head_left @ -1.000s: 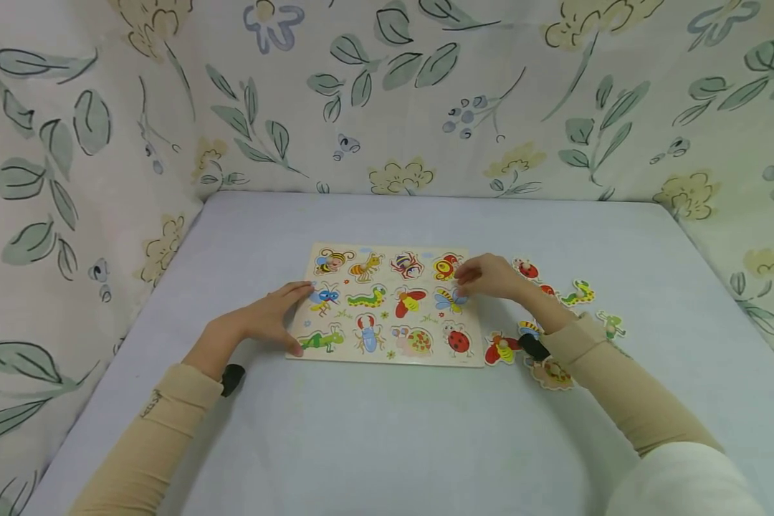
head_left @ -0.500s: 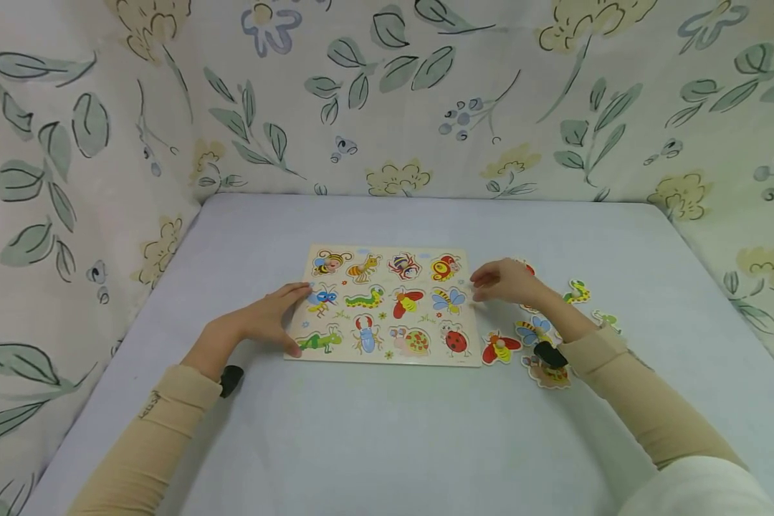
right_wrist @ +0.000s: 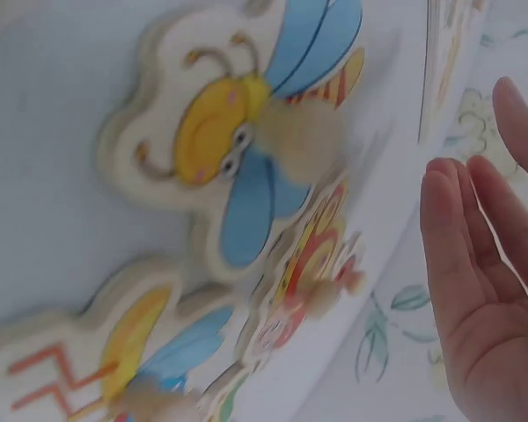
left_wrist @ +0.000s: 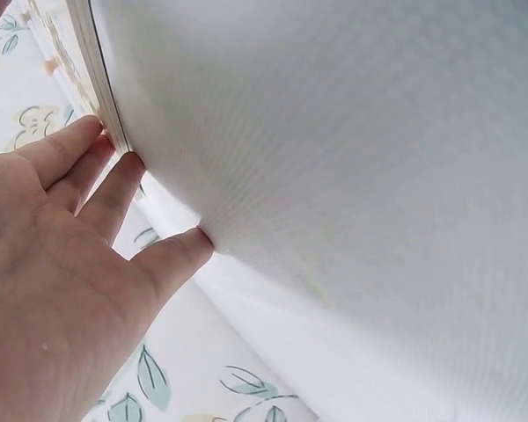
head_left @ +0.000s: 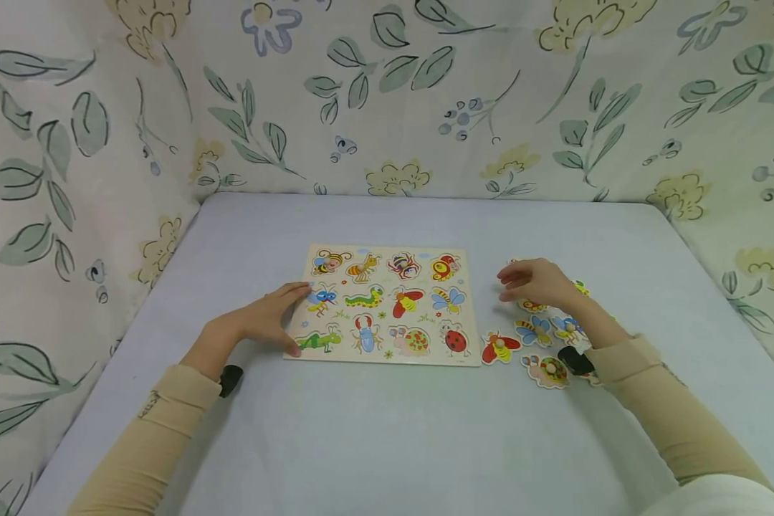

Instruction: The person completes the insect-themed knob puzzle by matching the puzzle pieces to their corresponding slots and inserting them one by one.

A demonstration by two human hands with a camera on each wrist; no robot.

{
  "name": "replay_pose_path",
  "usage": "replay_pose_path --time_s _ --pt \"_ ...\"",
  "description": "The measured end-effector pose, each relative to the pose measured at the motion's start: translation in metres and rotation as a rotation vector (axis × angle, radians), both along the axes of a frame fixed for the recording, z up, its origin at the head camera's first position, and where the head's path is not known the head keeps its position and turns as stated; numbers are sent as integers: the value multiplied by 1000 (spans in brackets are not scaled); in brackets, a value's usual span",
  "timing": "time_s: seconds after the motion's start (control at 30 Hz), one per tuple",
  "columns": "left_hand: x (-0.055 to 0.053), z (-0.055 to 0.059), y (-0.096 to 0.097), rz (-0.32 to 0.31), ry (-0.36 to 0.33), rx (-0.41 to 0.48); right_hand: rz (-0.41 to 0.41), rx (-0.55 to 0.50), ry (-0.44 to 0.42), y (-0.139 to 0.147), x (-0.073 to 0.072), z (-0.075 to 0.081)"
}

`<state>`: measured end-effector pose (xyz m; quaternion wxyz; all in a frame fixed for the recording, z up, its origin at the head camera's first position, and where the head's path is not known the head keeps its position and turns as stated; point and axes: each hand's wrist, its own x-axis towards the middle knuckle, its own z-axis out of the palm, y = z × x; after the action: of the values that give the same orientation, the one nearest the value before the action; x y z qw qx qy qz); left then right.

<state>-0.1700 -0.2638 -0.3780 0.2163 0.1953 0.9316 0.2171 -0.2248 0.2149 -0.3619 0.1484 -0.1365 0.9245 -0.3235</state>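
Note:
A flat wooden puzzle board (head_left: 432, 360) with rows of insect pictures lies mid-table. My left hand (head_left: 264, 319) touches its left side, fingers spread and thumb at the near corner; the left wrist view shows fingertips against the board's edge (left_wrist: 97, 75). To the right lie loose puzzle pieces: a red-winged insect (head_left: 501, 349), a blue-winged one (head_left: 532, 330) and a snail (head_left: 545, 373). Over that group hangs my right hand (head_left: 535, 282), fingers fairly straight, apparently holding nothing. Seen from the right wrist, the blue-winged piece (right_wrist: 207, 132) carries a wooden knob. Further pieces are partly hidden beneath the right forearm.
A pale cloth covers the table (head_left: 361, 444). Floral fabric (head_left: 387, 93) hangs behind and along the sides. Dark wrist devices sit under the left (head_left: 230, 380) and right (head_left: 575, 360) wrists, the right one low over the pieces.
My right hand has drawn away from the board's right edge to above the loose pieces, uncovering the pictures there. The left hand stays where it was.

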Motion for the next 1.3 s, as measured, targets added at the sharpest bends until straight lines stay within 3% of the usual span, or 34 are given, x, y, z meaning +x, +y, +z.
replay_pose_path --time_s 0.3,0.53,1.3 --pt "0 0 0 0 2 3 -141 24 -5 22 6 3" --pt "-1 -2 0 1 -1 4 -255 -17 -48 34 9 -1" --pt "0 -1 0 -3 -2 4 -259 -24 -148 41 9 -11"
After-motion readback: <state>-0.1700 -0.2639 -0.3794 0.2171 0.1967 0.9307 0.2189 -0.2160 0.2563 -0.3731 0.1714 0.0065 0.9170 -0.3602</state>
